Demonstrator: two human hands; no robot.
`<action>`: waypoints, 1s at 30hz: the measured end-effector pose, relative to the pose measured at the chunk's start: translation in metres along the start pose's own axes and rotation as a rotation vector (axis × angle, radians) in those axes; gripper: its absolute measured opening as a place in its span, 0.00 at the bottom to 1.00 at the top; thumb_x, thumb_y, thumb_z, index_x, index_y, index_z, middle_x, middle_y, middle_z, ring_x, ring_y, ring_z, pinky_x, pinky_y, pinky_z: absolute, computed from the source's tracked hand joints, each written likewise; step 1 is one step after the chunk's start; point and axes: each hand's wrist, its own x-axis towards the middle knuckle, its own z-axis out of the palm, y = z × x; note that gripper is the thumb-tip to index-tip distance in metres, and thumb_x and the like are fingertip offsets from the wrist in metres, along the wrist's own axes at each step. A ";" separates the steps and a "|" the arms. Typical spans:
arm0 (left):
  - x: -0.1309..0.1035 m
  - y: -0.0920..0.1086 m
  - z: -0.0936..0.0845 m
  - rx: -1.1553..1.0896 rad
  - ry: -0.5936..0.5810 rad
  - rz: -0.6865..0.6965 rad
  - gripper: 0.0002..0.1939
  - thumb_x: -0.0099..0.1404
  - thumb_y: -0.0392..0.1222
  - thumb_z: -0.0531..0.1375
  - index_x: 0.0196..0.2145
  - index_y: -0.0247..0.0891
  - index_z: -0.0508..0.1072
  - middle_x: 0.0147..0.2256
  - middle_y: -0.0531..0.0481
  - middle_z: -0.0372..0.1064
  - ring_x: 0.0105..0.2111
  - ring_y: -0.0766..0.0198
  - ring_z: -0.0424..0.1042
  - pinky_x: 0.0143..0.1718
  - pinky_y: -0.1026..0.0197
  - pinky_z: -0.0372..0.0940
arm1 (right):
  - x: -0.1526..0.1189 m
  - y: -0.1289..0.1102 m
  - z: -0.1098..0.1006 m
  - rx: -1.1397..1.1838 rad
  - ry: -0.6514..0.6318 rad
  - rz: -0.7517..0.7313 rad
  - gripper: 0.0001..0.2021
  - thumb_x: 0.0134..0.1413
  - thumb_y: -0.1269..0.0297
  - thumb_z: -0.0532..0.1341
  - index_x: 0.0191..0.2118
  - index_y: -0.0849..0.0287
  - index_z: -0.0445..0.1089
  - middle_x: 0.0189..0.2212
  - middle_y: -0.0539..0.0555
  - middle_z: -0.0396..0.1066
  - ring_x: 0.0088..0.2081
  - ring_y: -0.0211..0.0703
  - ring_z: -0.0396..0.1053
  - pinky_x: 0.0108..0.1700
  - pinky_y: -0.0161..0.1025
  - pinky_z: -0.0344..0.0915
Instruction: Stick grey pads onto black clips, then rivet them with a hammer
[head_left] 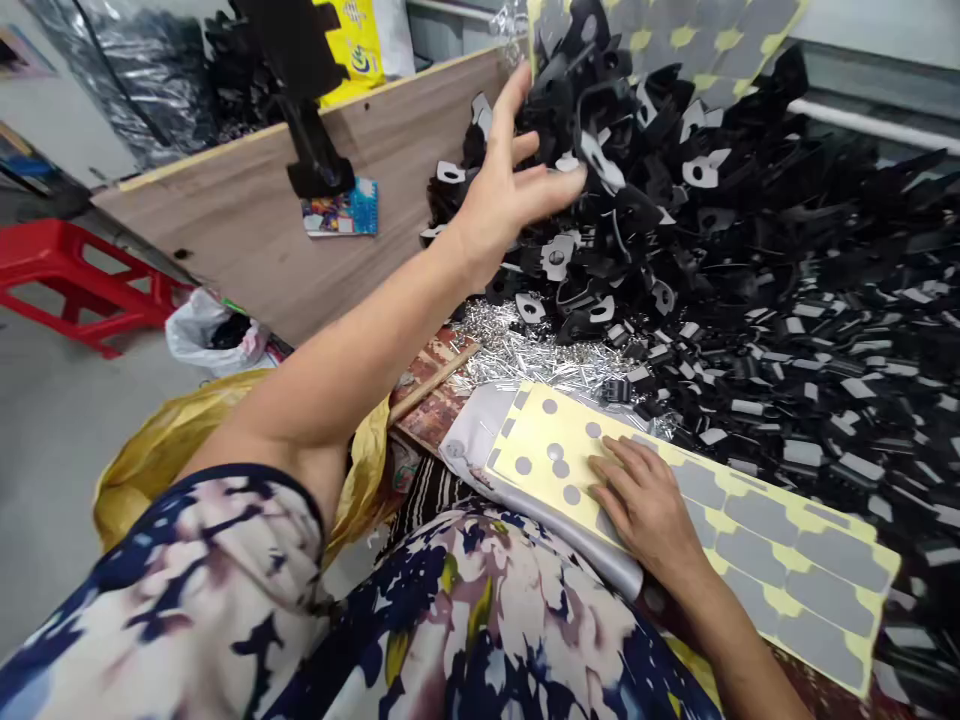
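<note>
My left hand [510, 190] reaches out to the near side of a heap of black plastic parts [645, 190], some with pale grey faces. Its fingers are spread, and I see nothing gripped between them. On my lap side lies a yellow backing sheet [536, 425] with grey stickers, round ones at its left end and larger blocky ones to the right. My right hand [649, 505] rests on this sheet, fingers stretched out over its surface. Under the sheet's left end is a grey cloth or pad [469, 425].
Small silvery pins [517, 350] lie between heap and sheet. Small black pieces with grey pads [802, 400] spread rightward. Another sticker sheet [697, 40] sits behind the heap. A wooden board [247, 190] borders the left; a red stool [82, 280] and yellow bag [165, 440] are beyond.
</note>
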 end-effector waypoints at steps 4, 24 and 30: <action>-0.093 -0.029 0.006 0.550 -0.542 -0.053 0.11 0.62 0.31 0.65 0.43 0.36 0.76 0.41 0.49 0.73 0.41 0.60 0.72 0.48 0.56 0.68 | -0.030 0.024 -0.004 -0.082 -0.065 -0.009 0.23 0.67 0.56 0.62 0.63 0.57 0.70 0.67 0.62 0.64 0.71 0.65 0.56 0.68 0.65 0.59; -0.095 -0.083 -0.029 1.019 -0.260 0.173 0.11 0.72 0.43 0.49 0.33 0.41 0.67 0.30 0.49 0.69 0.30 0.57 0.71 0.36 0.56 0.69 | 0.021 -0.021 0.017 0.188 -0.165 0.141 0.29 0.58 0.54 0.67 0.64 0.48 0.69 0.71 0.62 0.59 0.72 0.64 0.54 0.73 0.64 0.50; -0.017 -0.029 -0.038 1.095 0.132 0.357 0.20 0.71 0.44 0.54 0.57 0.38 0.72 0.55 0.38 0.70 0.58 0.41 0.68 0.58 0.38 0.67 | 0.114 -0.057 0.065 0.291 -0.005 0.265 0.30 0.52 0.53 0.72 0.62 0.46 0.71 0.67 0.56 0.66 0.65 0.67 0.63 0.67 0.63 0.60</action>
